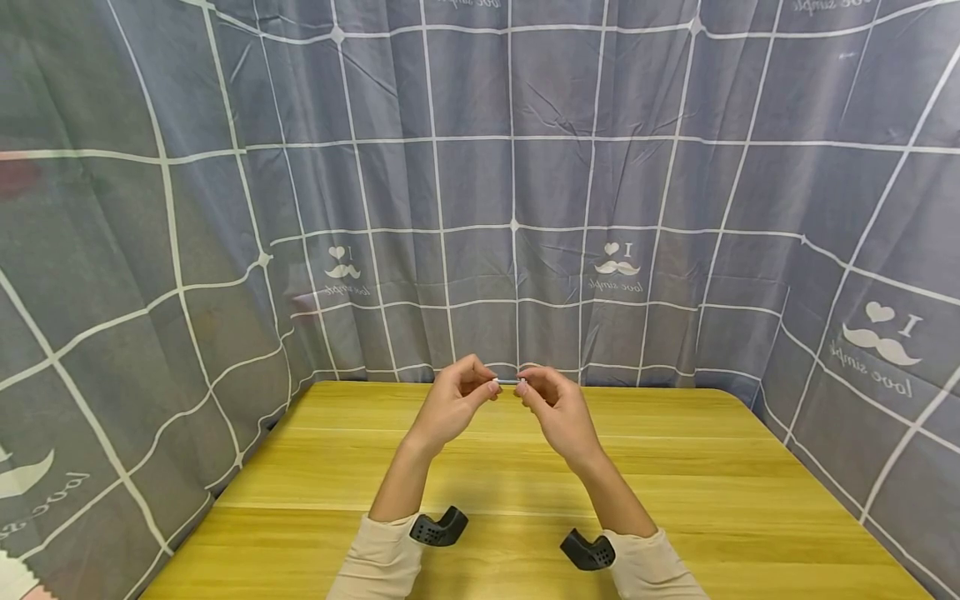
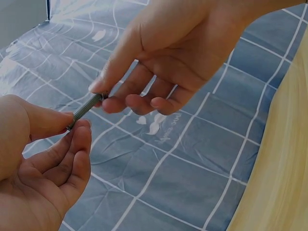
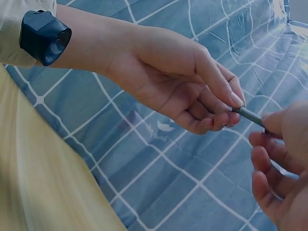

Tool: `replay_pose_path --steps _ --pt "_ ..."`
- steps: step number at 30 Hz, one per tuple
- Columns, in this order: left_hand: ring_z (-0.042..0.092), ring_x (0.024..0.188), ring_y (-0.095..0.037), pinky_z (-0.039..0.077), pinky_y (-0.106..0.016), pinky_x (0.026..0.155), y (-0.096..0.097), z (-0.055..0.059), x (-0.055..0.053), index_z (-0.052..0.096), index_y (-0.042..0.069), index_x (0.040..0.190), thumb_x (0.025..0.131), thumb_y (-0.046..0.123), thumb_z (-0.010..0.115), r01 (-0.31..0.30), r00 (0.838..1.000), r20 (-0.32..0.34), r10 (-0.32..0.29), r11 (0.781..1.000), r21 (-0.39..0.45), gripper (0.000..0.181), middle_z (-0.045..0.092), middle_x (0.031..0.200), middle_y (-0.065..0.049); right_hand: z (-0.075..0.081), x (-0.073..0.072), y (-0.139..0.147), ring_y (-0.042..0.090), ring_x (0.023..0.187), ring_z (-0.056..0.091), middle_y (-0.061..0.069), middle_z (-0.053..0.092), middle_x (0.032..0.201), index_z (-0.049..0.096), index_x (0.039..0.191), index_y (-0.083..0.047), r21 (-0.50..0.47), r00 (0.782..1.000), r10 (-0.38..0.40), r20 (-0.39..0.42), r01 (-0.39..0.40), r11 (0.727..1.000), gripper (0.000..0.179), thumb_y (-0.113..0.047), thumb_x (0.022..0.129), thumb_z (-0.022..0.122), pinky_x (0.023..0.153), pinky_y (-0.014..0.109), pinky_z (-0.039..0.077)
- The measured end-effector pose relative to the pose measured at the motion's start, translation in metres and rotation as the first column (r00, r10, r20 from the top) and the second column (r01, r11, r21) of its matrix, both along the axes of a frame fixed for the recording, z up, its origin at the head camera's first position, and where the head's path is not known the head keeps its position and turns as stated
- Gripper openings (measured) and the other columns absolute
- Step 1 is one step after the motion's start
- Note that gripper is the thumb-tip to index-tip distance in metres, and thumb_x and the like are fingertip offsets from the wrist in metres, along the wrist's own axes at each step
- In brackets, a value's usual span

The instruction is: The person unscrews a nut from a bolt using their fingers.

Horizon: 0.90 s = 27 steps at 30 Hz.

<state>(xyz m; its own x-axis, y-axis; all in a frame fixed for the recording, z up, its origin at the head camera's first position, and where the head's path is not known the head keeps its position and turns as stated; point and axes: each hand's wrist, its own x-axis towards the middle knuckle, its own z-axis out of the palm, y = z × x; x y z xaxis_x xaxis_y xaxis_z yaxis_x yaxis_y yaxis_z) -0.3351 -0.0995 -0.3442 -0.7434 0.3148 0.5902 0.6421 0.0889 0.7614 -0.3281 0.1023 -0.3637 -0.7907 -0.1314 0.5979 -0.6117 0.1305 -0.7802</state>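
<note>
Up above the far edge of the table, a thin grey threaded bolt spans the gap between two hands. My left hand pinches one end between thumb and fingertips, and my right hand pinches the other. Ridges of thread show along the bolt in the left wrist view, where both its ends are partly covered by fingertips. Seen from the right wrist, the bolt slants between the left hand and the right hand. Remaining fingers of both hands curl loosely below it.
A yellow wood-grain table lies beneath the forearms. Grey curtains with a white grid surround it at the back and both sides. Each wrist carries a black camera mount, the left one and the right one.
</note>
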Motion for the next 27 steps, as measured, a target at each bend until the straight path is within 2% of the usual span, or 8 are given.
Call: replay_pose_path --steps 5,9,14,16,21,24,27 --pt "0.067 0.085 -0.024 0.055 -0.037 0.080 -0.0007 0.0005 0.0005 0.065 -0.001 0.105 0.102 0.000 0.063 -0.004 1.000 -0.001 0.004 1.000 0.006 0.003 0.072 0.096 -0.010 0.0009 0.0014 0.0004 0.027 0.097 0.069 0.017 0.070 0.111 0.067 0.126 -0.005 0.007 1.000 0.027 -0.015 -0.027 1.000 0.025 -0.008 0.101 0.069 0.085 0.032 0.055" --pt "0.067 0.085 -0.024 0.055 -0.036 0.079 -0.0006 0.0004 0.0005 0.065 -0.002 0.104 0.102 0.001 0.064 -0.002 1.000 -0.002 0.002 1.000 0.009 0.004 0.071 0.095 -0.010 0.0005 0.0007 0.0008 0.026 0.092 0.068 0.017 0.070 0.110 0.063 0.133 -0.009 0.005 1.000 0.021 0.006 -0.021 1.000 0.032 -0.012 0.102 0.069 0.082 0.035 0.055" --pt "0.068 0.087 -0.029 0.055 -0.037 0.081 -0.0001 -0.0002 0.0002 0.064 -0.004 0.106 0.102 0.000 0.063 -0.001 1.000 0.004 0.001 1.000 0.000 0.005 0.071 0.098 -0.016 -0.0002 0.0003 0.0004 0.026 0.087 0.065 0.011 0.071 0.101 0.069 0.123 -0.005 -0.005 1.000 -0.011 0.013 0.011 1.000 0.022 -0.013 0.103 0.067 0.079 0.034 0.054" --pt "0.068 0.088 -0.033 0.056 -0.038 0.082 0.0000 -0.0003 0.0004 0.063 -0.005 0.106 0.102 -0.001 0.063 -0.001 1.000 0.006 0.001 1.000 0.002 0.005 0.071 0.098 -0.017 -0.0003 0.0009 0.0007 0.027 0.090 0.066 0.012 0.071 0.103 0.070 0.120 -0.004 -0.006 1.000 -0.005 0.004 0.005 1.000 0.019 -0.011 0.102 0.067 0.080 0.033 0.054" --pt "0.068 0.089 -0.031 0.056 -0.038 0.082 -0.0001 -0.0010 0.0003 0.064 -0.004 0.105 0.102 -0.001 0.063 -0.003 1.000 0.006 0.003 1.000 0.005 0.005 0.071 0.097 -0.012 0.0002 0.0019 0.0017 0.030 0.100 0.069 0.014 0.069 0.115 0.065 0.128 -0.007 0.003 1.000 0.018 0.002 -0.018 1.000 0.027 -0.011 0.102 0.069 0.085 0.033 0.055" --pt "0.068 0.089 -0.031 0.056 -0.038 0.082 0.0002 -0.0014 -0.0003 0.063 -0.005 0.106 0.102 -0.001 0.063 -0.001 1.000 0.005 0.001 1.000 0.001 0.006 0.072 0.097 -0.012 0.0006 0.0013 0.0023 0.032 0.096 0.068 0.013 0.070 0.111 0.066 0.128 -0.006 0.007 1.000 0.008 0.011 -0.008 1.000 0.027 -0.014 0.102 0.069 0.083 0.033 0.054" --pt "0.067 0.091 -0.039 0.056 -0.038 0.082 0.0001 -0.0016 -0.0006 0.063 -0.005 0.106 0.102 -0.001 0.063 0.005 1.000 0.006 -0.005 1.000 0.006 0.006 0.071 0.099 -0.016 0.0010 0.0008 0.0026 0.033 0.092 0.066 0.014 0.071 0.104 0.069 0.121 -0.004 -0.001 1.000 0.004 0.014 -0.004 1.000 0.021 -0.012 0.102 0.068 0.081 0.031 0.054"
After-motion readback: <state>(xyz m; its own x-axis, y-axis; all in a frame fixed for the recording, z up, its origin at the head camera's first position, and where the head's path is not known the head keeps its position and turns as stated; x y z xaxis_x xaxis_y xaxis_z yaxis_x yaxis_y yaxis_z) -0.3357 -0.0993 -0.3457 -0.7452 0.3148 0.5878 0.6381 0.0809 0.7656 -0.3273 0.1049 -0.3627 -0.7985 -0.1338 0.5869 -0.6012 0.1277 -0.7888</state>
